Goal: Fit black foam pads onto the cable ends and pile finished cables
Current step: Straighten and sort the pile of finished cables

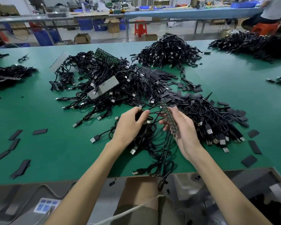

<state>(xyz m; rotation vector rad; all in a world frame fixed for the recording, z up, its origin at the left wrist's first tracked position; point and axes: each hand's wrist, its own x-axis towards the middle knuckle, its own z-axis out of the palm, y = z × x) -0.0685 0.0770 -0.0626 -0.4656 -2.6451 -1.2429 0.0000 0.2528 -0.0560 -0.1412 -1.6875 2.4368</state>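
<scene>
On the left of the green tabletop [55, 151], loose black foam pads [40, 131] are lying flat, well apart from one another. Toward the middle, a tangled heap of cables [113, 85] is sprawling, with grey and green board panels [104, 87] lying on it. Near the front edge, the left hand [130, 125] is holding a cable bunch [139, 115], its grip curled over the wires. Just beside it, the right hand [185, 132] is holding a narrow board strip [167, 114] on edge in its grip, thin cables trailing from it over the tabletop's edge. Further right, a cable pile [209, 120] is lying with its USB plugs [209, 131] pointing outward, and more dark pads [249, 161] are lying around it.
</scene>
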